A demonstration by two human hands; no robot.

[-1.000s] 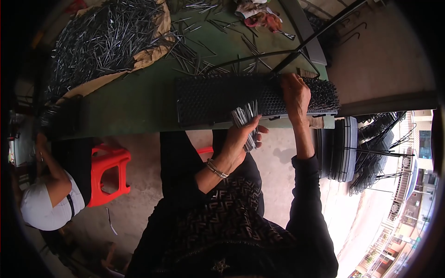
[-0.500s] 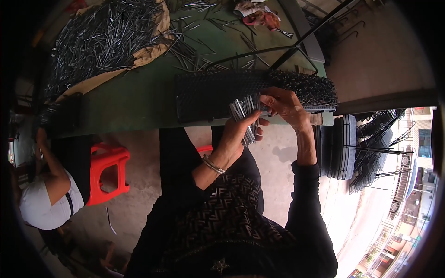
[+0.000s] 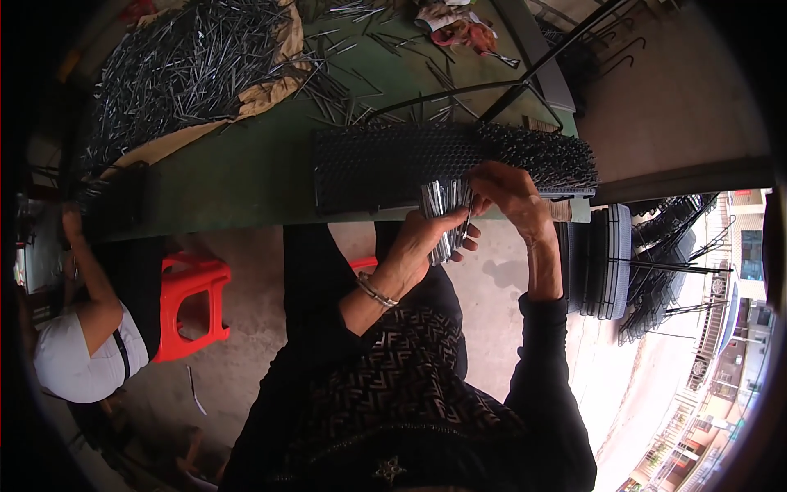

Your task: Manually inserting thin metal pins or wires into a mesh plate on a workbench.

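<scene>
A bundle of thin silvery metal rods (image 3: 440, 215) stands nearly upright in my left hand (image 3: 412, 243), whose thumb presses across it. Just to its right, my right hand (image 3: 515, 197) has its thumb and fingers pinched together at the bundle's edge, on what looks like a single metal rod. Right behind both hands lies a long black block (image 3: 381, 160) with a honeycomb of small holes. Dark rods (image 3: 545, 156) stand packed close together in the block's right part. My right fingers hide a bit of its front edge.
A big heap of loose rods (image 3: 188, 78) lies on brown paper (image 3: 176, 143) on the green table (image 3: 225, 184). Crumpled cloth (image 3: 463, 33) sits at the back. A black bar frame (image 3: 500, 102) rises behind the block. On the left are a red stool (image 3: 193, 307) and another person (image 3: 90, 344).
The rod bundle and my left hand have shifted slightly right, and the bundle stands more upright. My right hand has dropped a little, its fingers closer to the bundle's side.
</scene>
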